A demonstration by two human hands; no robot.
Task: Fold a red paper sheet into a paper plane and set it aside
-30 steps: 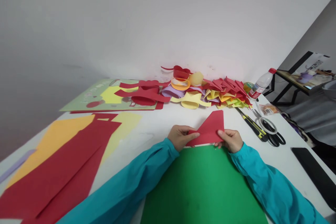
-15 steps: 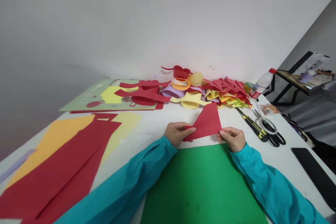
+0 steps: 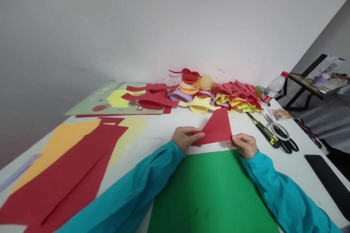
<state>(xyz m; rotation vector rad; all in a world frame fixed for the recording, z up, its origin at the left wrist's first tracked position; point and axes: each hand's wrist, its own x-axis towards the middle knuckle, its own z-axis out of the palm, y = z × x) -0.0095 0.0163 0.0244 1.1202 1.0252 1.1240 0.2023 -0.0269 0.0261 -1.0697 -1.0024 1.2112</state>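
left of our fingers, flat red sheets (image 3: 68, 167) lie seemingly unused; beyond our fingertips, curled paper shapes (image 3: 182, 96) and, further right, a heap of folded paper (image 3: 237, 98) look finished. the red piece (image 3: 215, 127) between our fingers seems only partly shaped, we judge. our left hand (image 3: 183, 138) pinches its left corner, thumb on the near face; our right hand (image 3: 244, 145) pinches its lower right corner. both wrists angle inward, near the far edge of the green board (image 3: 213, 193).

Head-worn view, forward and down across the table (image 3: 157, 127)
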